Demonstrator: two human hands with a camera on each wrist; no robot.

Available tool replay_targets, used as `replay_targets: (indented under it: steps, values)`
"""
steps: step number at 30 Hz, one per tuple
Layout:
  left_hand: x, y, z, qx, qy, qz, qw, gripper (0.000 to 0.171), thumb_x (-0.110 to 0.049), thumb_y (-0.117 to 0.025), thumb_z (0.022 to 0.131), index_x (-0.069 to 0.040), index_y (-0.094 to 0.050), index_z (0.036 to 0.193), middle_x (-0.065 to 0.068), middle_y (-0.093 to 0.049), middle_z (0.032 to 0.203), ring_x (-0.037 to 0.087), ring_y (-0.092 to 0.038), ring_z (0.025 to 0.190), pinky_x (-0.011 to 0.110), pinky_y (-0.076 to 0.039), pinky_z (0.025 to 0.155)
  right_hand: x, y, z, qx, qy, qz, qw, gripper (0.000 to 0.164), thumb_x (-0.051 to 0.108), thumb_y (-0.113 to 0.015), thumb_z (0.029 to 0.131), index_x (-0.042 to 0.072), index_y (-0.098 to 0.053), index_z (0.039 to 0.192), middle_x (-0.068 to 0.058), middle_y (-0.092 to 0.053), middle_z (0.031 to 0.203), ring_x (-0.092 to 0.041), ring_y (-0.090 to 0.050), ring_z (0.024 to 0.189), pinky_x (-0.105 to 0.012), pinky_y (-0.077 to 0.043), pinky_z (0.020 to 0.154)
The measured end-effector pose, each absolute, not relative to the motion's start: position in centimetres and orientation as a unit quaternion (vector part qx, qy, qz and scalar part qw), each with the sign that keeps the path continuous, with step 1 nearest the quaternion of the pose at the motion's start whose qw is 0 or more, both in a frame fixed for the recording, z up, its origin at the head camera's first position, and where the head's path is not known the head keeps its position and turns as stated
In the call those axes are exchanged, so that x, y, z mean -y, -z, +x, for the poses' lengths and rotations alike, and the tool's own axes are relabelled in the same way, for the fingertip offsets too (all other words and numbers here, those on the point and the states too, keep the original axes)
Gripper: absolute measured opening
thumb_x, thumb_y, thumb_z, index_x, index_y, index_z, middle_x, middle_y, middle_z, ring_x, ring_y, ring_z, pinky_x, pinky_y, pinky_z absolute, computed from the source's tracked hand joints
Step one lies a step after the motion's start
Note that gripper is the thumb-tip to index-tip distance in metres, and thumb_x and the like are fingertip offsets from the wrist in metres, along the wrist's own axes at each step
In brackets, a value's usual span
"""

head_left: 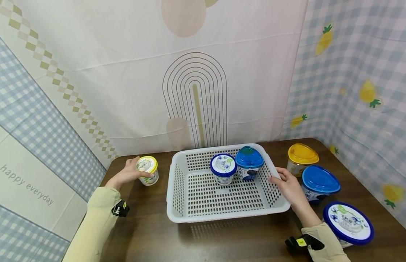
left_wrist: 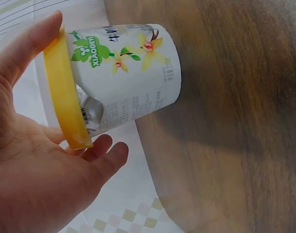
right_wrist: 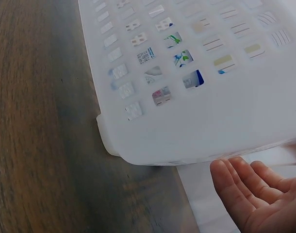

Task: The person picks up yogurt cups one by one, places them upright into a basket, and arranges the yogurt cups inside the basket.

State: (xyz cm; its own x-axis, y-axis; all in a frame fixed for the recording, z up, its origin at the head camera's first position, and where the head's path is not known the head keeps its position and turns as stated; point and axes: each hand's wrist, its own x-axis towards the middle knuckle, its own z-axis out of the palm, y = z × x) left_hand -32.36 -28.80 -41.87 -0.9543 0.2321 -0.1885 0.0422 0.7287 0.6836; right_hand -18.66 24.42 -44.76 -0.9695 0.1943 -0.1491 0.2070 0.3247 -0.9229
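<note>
At the left, my left hand (head_left: 128,172) holds a small white yogurt tub (head_left: 149,179) with a yellow lid, thumb and fingers on opposite sides of the lid. Vanilla flowers show on the tub's side in the left wrist view. My right hand (head_left: 289,187) grips the right rim of a white plastic basket (head_left: 197,219), thumb over the edge and fingers outside. Standing in the basket are a white tub with a dark-blue rimmed lid (head_left: 224,165) and a tub with a clear blue lid (head_left: 249,157). A shadow falls under the basket's front edge.
Right of the basket stand a yellow-lidded tub (head_left: 302,154), a blue-lidded tub (head_left: 320,180) and a larger tub with a dark-blue rimmed lid (head_left: 348,223), close to my right forearm. The brown wooden table (head_left: 150,233) meets a hanging cloth (head_left: 134,109) behind.
</note>
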Motion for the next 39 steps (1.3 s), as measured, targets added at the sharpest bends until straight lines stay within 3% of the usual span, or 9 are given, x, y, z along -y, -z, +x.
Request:
replay_targets:
  steps: [9, 23, 31, 39]
  values:
    - [29.1, 41.9, -32.4, -0.921, -0.355, 0.084, 0.135, 0.118, -0.036, -0.082, 0.081, 0.011, -0.004, 0.156, 0.035, -0.008, 0.155, 0.047, -0.018, 0.141, 0.063, -0.022, 0.114, -24.4, 44.8, -18.7, -0.814, 0.567, 0.123, 0.003, 0.062, 0.029, -0.06, 0.101, 0.002, -0.034, 0.15, -0.029, -0.049, 0.144, -0.042, -0.064, 0.111, -0.051, -0.057, 0.086]
    - [29.7, 42.3, -32.1, -0.917, -0.374, 0.08, 0.112, 0.115, -0.031, -0.085, 0.079, 0.011, -0.011, 0.156, 0.035, -0.015, 0.153, 0.045, -0.027, 0.136, 0.06, -0.027, 0.111, -24.6, 44.9, -18.8, -0.814, 0.571, 0.108, 0.003, 0.063, 0.029, -0.058, 0.102, 0.0, -0.031, 0.151, -0.031, -0.048, 0.144, -0.041, -0.066, 0.107, -0.052, -0.058, 0.082]
    - [30.3, 41.1, -32.1, -0.918, -0.371, 0.091, 0.106, 0.113, -0.035, -0.082, 0.082, 0.007, -0.009, 0.158, 0.035, -0.013, 0.156, 0.048, -0.024, 0.14, 0.063, -0.025, 0.112, -24.6, 44.9, -18.8, -0.814, 0.571, 0.109, 0.003, 0.063, 0.029, -0.058, 0.101, 0.0, -0.032, 0.15, -0.031, -0.049, 0.143, -0.04, -0.067, 0.106, -0.05, -0.058, 0.082]
    - [29.8, 39.2, -32.1, -0.924, -0.355, 0.104, 0.099, 0.114, -0.038, -0.082, 0.081, 0.004, -0.01, 0.159, 0.035, -0.016, 0.155, 0.047, -0.031, 0.135, 0.065, -0.027, 0.11, -24.5, 44.8, -18.8, -0.816, 0.567, 0.114, 0.0, 0.062, 0.027, -0.059, 0.1, 0.001, -0.034, 0.15, -0.03, -0.05, 0.143, -0.038, -0.067, 0.106, -0.048, -0.058, 0.083]
